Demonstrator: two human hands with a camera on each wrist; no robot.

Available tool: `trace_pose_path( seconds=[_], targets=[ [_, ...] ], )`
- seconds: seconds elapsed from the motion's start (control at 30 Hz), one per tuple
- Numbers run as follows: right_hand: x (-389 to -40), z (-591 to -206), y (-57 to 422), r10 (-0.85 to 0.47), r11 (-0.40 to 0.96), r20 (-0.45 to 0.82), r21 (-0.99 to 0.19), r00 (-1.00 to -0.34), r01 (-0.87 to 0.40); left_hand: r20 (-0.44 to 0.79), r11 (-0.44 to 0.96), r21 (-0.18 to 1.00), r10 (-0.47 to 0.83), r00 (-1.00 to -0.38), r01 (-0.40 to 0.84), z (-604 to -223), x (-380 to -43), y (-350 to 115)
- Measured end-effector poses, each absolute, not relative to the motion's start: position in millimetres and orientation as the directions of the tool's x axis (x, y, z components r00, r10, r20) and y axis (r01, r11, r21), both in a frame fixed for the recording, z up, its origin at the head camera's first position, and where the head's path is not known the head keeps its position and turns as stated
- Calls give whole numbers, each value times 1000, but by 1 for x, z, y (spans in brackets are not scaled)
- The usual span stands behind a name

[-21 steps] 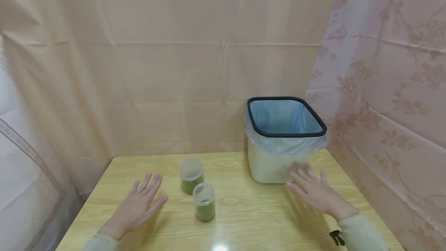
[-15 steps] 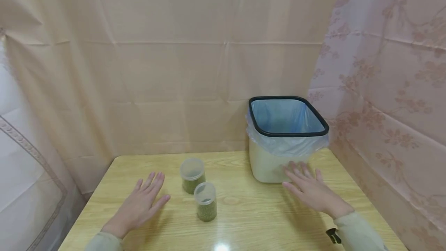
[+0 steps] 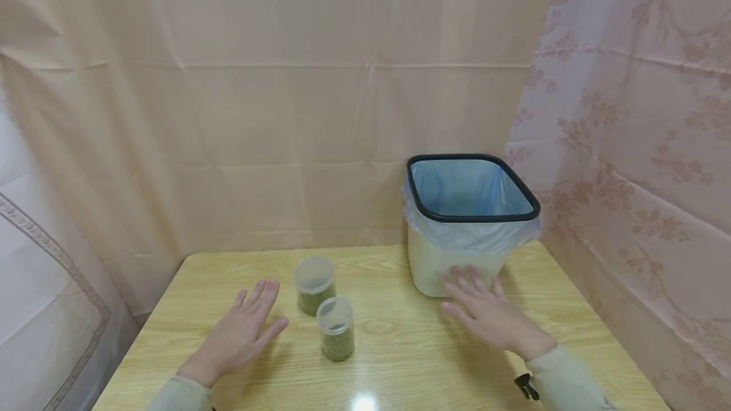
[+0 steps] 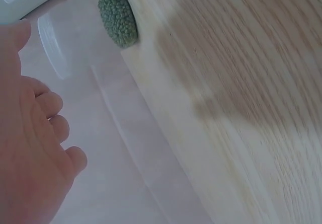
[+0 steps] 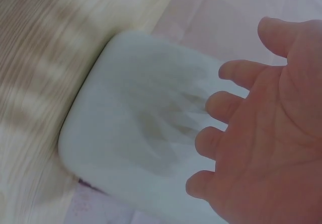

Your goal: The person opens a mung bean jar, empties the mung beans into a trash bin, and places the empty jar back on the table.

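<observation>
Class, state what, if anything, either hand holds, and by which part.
Nothing is held: the left hand and right hand hover empty above the yellow wood-grain table.

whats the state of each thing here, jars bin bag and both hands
Rear jar: upright, partly filled with something green; lid on or off unclear
Front jar: upright, partly filled with green granules; lid unclear
Bin: upright, open at the top
Bag: lining the bin, edge hanging outside
Left hand: fingers extended, holding nothing
Right hand: fingers spread, holding nothing
</observation>
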State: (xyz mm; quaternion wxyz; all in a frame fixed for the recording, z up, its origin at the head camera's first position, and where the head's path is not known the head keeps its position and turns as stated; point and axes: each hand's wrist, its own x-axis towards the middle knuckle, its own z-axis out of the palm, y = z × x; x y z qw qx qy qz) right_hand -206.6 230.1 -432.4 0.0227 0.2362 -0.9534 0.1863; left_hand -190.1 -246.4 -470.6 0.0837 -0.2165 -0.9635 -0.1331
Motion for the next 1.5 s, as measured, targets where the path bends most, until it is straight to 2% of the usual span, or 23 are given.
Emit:
trace_pose_path(
  seconds=[0.27,0.57,0.8,1.03,1.1,1.33,1.5],
  targets=[
    [-209,-435,206,-526,781,130,-318,-841,-538,243,847,207,441,-864,490,-480,-195,-232],
    [-212,-439,179,-613,702,105,-381,-783,-601,252,763,379,460,-852,524,-495,-190,-218],
    [-212,-444,167,-649,660,113,-406,-752,-632,314,736,418,433,-845,532,-503,-189,-209],
    [-213,-450,163,-649,626,148,-455,-747,-634,295,713,485,412,-862,506,-506,-191,-203],
    [-213,-451,162,-647,615,154,-475,-747,-630,283,695,520,408,-868,497,-508,-192,-200],
    [-215,-456,153,-643,564,195,-534,-741,-630,168,519,774,382,-909,362,-510,-192,-189],
    [-213,-457,147,-614,546,222,-573,-757,-611,164,438,826,414,-896,354,-512,-196,-179]
  ],
)
